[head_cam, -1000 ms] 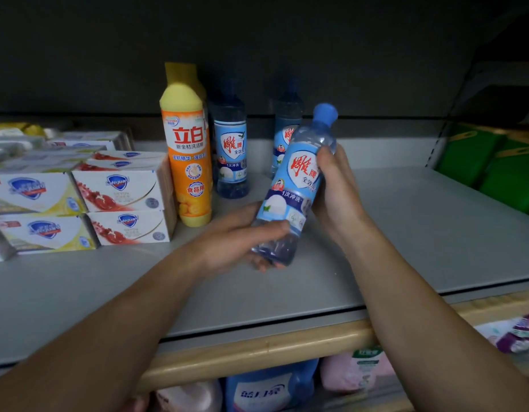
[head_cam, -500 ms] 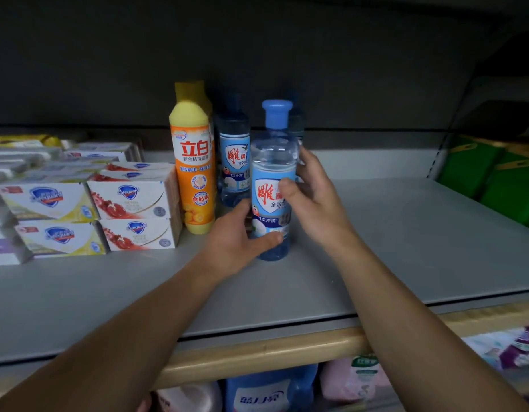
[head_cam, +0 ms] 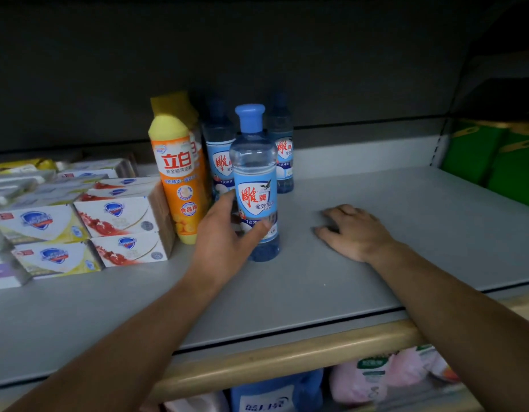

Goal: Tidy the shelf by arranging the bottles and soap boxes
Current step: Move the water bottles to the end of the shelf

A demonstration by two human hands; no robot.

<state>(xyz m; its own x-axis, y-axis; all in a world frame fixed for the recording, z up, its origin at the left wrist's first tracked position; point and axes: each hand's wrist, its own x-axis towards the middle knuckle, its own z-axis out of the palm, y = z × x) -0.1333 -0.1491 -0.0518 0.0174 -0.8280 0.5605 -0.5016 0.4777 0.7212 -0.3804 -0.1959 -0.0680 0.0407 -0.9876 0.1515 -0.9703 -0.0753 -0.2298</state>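
Blue-capped bottle (head_cam: 255, 185) of clear liquid, upright in left hand (head_cam: 224, 242).

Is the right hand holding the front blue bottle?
No. The right hand rests flat on the shelf, apart from the front blue bottle, which only the left hand grips.

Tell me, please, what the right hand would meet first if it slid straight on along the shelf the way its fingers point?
Probably nothing close: the right hand points up-left over bare shelf; the rear blue bottle lies roughly that way, though depth is unclear.
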